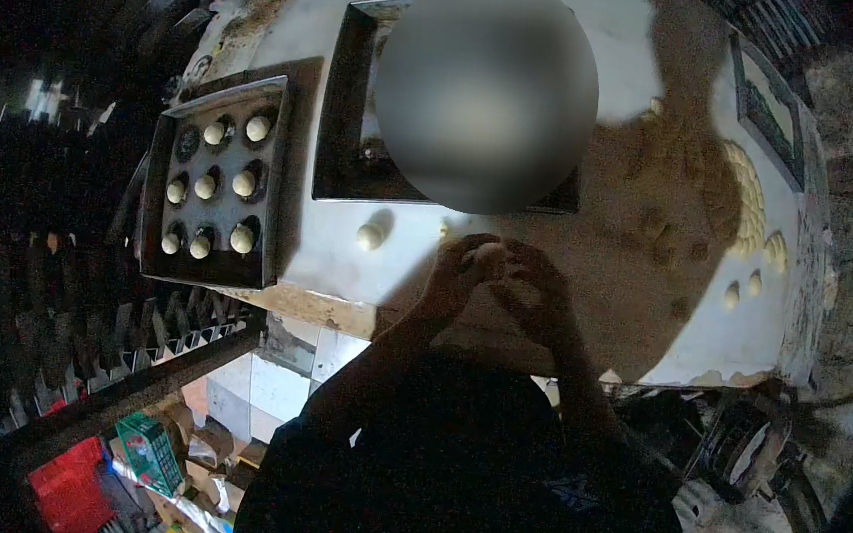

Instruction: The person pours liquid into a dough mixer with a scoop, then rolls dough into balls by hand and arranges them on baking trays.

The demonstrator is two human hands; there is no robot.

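My left hand (459, 259) and my right hand (528, 275) meet over the near part of the table, in shadow. Their fingers are curled around a pale lump that looks like a dough ball (490, 256); most of it is hidden. To the left of my hands a round dough ball (370, 237) rests on the white tabletop, with a small dough scrap (443, 230) closer by. Farther left, a dark baking tray (273, 209) carries several dough balls in rows. A second dark tray (332, 149) lies beyond my hands, partly covered by a blurred round patch.
At the right of the table (696, 348) lie a cluster of dough pieces (747, 207) and a few separate ones. A framed panel (768, 108) lies at the far right. Below left are a green crate (148, 453) and a red container (73, 489). Machinery (738, 441) stands below right.
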